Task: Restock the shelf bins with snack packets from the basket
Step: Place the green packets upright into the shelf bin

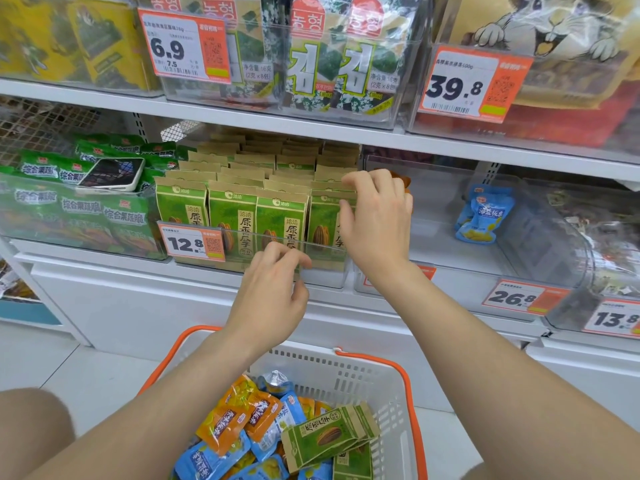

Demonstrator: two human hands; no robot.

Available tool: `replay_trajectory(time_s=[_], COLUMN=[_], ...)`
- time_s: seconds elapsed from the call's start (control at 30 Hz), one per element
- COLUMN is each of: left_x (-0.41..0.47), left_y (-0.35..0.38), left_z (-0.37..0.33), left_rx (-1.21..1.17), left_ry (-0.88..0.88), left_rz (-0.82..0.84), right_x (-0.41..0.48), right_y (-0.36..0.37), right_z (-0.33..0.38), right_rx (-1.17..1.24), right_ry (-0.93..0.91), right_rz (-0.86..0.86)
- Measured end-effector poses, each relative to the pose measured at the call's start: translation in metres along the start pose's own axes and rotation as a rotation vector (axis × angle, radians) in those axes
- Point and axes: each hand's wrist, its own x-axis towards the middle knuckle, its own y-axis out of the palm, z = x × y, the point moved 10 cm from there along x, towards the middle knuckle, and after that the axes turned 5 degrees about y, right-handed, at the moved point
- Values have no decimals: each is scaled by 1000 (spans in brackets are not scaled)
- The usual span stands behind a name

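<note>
1. Basket (346, 372) nearest holds many snack packets (322, 434): much restocking is left.
2. Far, the seed bin (242, 233) looks nearly full; the right hand (377, 220) has its fingers pinching the front-right packet (322, 220).
3. Left hand (273, 289) fingers curl at the bin's front wall; whether they grip it I cannot tell.
4. Right-hand bin (436, 237), with one blue packet (481, 216), has open room; the upper shelf (311, 133) hangs close above.

seed-packet bin (327, 271) packed tight, shelf board (311, 133) close overhead, right-hand bin (436, 216) mostly bare, one blue packet (483, 216) inside
</note>
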Motion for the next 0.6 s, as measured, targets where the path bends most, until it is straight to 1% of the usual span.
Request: replay_trajectory(time_s=[0.1,0.17,0.23,0.3,0.37,0.43,0.5,0.6], left_x=[0,-1,-6,-13,-22,-35,-51,-81], left_y=[4,11,20,31,44,59,78,106], left_z=[-2,5,18,27,37,50,65,82], left_rx=[58,82,114,152,210,248,302,394], left_ry=[12,-19,-72,-112,-142,-181,-175,-129], left_rz=[51,103,184,278,392,531,696,945], right_x=[-9,-21,-40,-66,-99,-132,-161,-198], right_y=[-18,-18,-4,19,47,69,86,108], right_z=[17,35,51,61,65,61,52,36], right_rx=[14,66,129,161,100,1,-80,-173], right_ry=[-87,-200,-304,-366,-417,-446,-434,-400], right_rz=[-67,4,186,457,744,958,1122,1272])
